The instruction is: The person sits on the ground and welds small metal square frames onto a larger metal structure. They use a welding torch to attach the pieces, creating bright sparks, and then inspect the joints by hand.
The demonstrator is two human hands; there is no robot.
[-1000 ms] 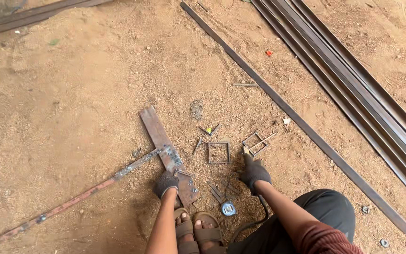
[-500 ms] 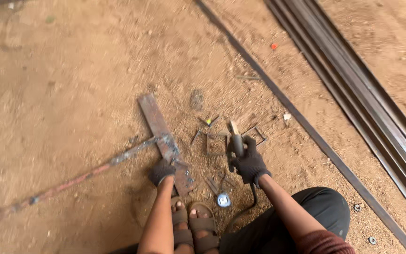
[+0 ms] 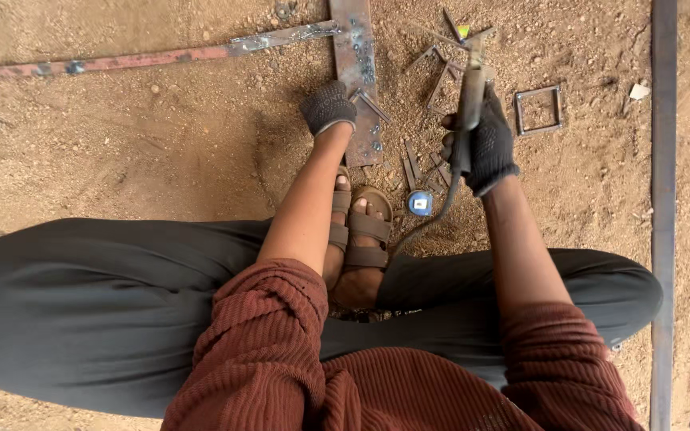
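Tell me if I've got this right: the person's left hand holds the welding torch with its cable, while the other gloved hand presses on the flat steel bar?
Not quite. The head view shows the right hand holding the torch; the left hand presses on the flat bar. Both are gloved.

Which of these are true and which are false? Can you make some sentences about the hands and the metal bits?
1. Both hands wear dark gloves: left hand, right hand. True.
2. The right hand holds a welding holder with a cable. True.
3. The left hand is lifted high in the air. False: it rests by the flat steel bar.
4. The small square frame sits in the right hand. False: it lies on the dirt.
5. The person is barefoot. False: sandals.
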